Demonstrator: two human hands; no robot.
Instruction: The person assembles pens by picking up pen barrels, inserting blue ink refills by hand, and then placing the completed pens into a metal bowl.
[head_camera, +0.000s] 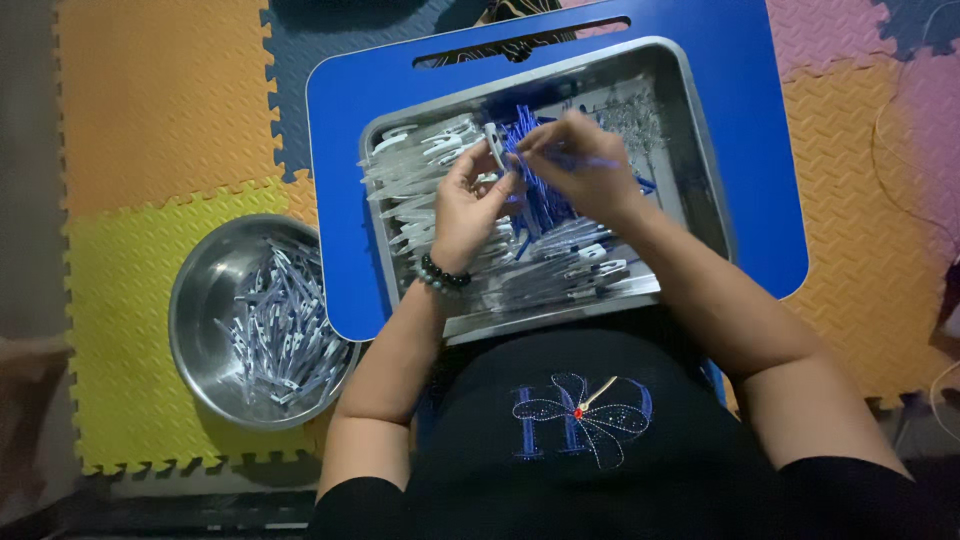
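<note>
A metal tray (700, 160) rests on a blue lap table (345, 130) and holds several white plastic pen barrels (415, 165), blue ink refills (535, 195) and small springs (635, 120). My left hand (465, 205), with a dark bead bracelet at the wrist, pinches a white pen barrel (494, 145) upright over the tray's middle. My right hand (585, 165) holds a thin blue refill (595, 160) close to that barrel. The two hands almost touch above the pile.
A round steel bowl (195, 300) with several assembled pens (280, 325) sits on the floor at the left. Coloured foam puzzle mats (150, 110) cover the floor. A thin cable (885, 150) lies on the mat at the right.
</note>
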